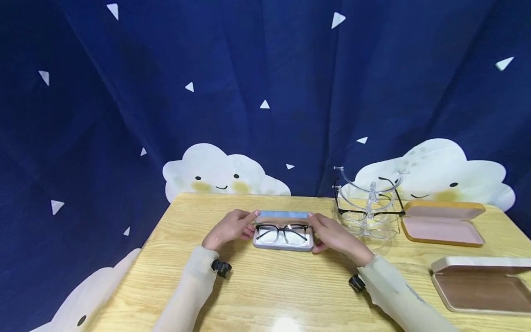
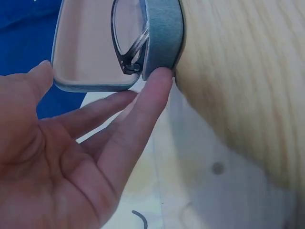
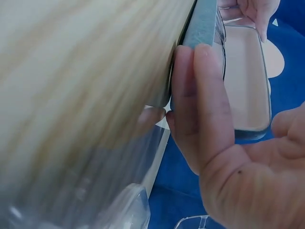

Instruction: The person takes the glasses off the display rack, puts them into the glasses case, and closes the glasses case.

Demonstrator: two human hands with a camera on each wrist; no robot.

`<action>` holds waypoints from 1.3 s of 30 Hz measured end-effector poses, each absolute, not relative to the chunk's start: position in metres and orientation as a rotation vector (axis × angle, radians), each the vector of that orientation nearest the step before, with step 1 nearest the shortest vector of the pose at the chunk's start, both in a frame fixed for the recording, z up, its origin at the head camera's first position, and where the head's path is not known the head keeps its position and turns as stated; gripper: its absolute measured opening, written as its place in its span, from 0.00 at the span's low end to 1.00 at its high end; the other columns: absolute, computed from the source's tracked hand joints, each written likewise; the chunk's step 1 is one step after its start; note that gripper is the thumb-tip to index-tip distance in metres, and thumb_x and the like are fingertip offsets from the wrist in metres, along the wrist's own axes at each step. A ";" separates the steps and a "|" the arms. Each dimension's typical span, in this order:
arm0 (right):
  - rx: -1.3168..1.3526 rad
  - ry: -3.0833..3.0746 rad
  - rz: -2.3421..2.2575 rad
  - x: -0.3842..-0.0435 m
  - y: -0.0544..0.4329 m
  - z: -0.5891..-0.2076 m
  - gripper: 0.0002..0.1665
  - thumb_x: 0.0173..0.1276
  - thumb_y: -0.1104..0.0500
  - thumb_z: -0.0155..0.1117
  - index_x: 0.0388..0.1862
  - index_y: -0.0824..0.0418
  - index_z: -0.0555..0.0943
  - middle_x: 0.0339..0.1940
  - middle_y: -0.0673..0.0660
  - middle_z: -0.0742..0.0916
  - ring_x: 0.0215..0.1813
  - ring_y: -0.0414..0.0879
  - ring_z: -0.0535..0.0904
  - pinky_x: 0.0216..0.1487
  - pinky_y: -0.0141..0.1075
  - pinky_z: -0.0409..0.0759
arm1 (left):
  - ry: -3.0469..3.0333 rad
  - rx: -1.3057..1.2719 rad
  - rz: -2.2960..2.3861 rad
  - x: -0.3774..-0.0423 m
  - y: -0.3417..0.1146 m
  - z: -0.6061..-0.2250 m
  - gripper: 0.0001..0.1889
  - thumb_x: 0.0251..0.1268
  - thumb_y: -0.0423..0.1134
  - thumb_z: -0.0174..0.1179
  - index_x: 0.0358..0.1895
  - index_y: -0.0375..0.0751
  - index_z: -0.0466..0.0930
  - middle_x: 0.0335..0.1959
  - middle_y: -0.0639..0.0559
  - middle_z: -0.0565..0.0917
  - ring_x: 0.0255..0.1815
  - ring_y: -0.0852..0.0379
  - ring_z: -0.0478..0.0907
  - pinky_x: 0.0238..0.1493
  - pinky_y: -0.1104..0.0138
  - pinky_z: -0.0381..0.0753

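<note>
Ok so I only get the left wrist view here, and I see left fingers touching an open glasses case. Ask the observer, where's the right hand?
Observer: The right hand is at the case's opposite end, with two fingertips against its outer wall.
Operator: Got it. Anything standing on the table past that hand?
Observer: Yes, a clear stand holding another pair of black-framed glasses.
Operator: Any more cases out?
Observer: Two, both open on the person's right: an orange case farther back and an off-white case nearer.
</note>
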State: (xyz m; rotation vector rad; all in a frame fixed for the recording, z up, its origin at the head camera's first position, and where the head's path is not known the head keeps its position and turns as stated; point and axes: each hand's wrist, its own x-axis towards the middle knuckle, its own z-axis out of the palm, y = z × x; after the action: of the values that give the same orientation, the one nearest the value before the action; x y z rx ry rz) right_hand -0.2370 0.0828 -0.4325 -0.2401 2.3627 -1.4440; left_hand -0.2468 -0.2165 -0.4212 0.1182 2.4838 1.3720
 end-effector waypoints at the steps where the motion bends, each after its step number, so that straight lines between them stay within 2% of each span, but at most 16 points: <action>1: -0.231 2.366 -1.441 -0.238 0.082 -0.432 0.34 0.87 0.40 0.39 0.61 0.70 0.74 0.52 0.70 0.82 0.29 0.49 0.88 0.35 0.41 0.92 | 2.471 0.119 1.372 -0.247 -0.217 -0.421 0.30 0.84 0.55 0.49 0.57 0.25 0.81 0.42 0.35 0.88 0.41 0.48 0.89 0.48 0.57 0.92; 4: -0.199 2.365 -1.432 -0.241 0.079 -0.431 0.32 0.87 0.40 0.39 0.56 0.69 0.74 0.50 0.69 0.81 0.27 0.49 0.88 0.33 0.41 0.91 | 2.445 0.120 1.376 -0.247 -0.218 -0.421 0.30 0.84 0.54 0.49 0.54 0.24 0.81 0.47 0.32 0.87 0.42 0.48 0.89 0.49 0.57 0.92; 10: -0.182 2.279 -1.442 -0.240 0.080 -0.430 0.29 0.86 0.43 0.41 0.58 0.68 0.73 0.52 0.68 0.80 0.30 0.49 0.85 0.36 0.41 0.92 | 2.383 0.188 1.384 -0.247 -0.223 -0.422 0.32 0.85 0.52 0.47 0.74 0.25 0.68 0.66 0.30 0.81 0.45 0.48 0.89 0.45 0.55 0.92; 14: -0.204 2.241 -1.433 -0.238 0.082 -0.429 0.30 0.85 0.44 0.42 0.69 0.66 0.70 0.52 0.68 0.81 0.31 0.49 0.84 0.38 0.41 0.92 | 2.346 0.237 1.379 -0.246 -0.226 -0.420 0.30 0.85 0.50 0.48 0.74 0.27 0.69 0.67 0.31 0.80 0.46 0.47 0.89 0.43 0.55 0.91; 18: -0.231 2.223 -1.415 -0.238 0.084 -0.426 0.27 0.85 0.48 0.42 0.67 0.66 0.70 0.49 0.67 0.81 0.32 0.50 0.83 0.39 0.41 0.92 | 2.322 0.256 1.369 -0.246 -0.229 -0.418 0.28 0.84 0.49 0.51 0.72 0.28 0.71 0.69 0.32 0.80 0.45 0.50 0.89 0.45 0.56 0.91; 20: -0.238 2.211 -1.413 -0.238 0.085 -0.425 0.23 0.84 0.49 0.43 0.63 0.66 0.71 0.48 0.67 0.80 0.33 0.50 0.83 0.40 0.41 0.92 | 2.316 0.249 1.365 -0.247 -0.230 -0.419 0.29 0.83 0.48 0.52 0.73 0.28 0.70 0.67 0.33 0.81 0.45 0.50 0.89 0.47 0.57 0.91; 25: -0.245 2.181 -1.417 -0.239 0.087 -0.428 0.22 0.84 0.51 0.45 0.65 0.65 0.70 0.53 0.67 0.78 0.34 0.51 0.84 0.42 0.42 0.92 | 2.305 0.223 1.364 -0.245 -0.232 -0.419 0.30 0.82 0.47 0.56 0.75 0.28 0.67 0.61 0.35 0.84 0.48 0.48 0.89 0.50 0.57 0.90; 34: -0.256 2.142 -1.444 -0.238 0.088 -0.426 0.28 0.80 0.55 0.50 0.72 0.69 0.64 0.50 0.68 0.79 0.36 0.50 0.85 0.42 0.39 0.92 | 2.299 0.268 1.375 -0.243 -0.234 -0.422 0.30 0.78 0.43 0.60 0.76 0.30 0.67 0.71 0.33 0.76 0.53 0.47 0.88 0.53 0.57 0.90; 39: -0.344 2.131 -1.445 -0.237 0.091 -0.429 0.32 0.77 0.62 0.57 0.73 0.73 0.62 0.57 0.69 0.76 0.39 0.48 0.86 0.46 0.39 0.92 | 2.357 0.264 1.335 -0.241 -0.234 -0.422 0.27 0.71 0.37 0.68 0.70 0.32 0.75 0.68 0.35 0.79 0.51 0.50 0.88 0.48 0.58 0.91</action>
State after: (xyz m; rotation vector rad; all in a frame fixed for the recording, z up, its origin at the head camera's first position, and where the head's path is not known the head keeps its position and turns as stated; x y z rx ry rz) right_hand -0.2367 0.0909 -0.4287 -0.3440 2.1314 -1.4446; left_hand -0.2412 -0.2341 -0.4224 0.2642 2.3574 1.3350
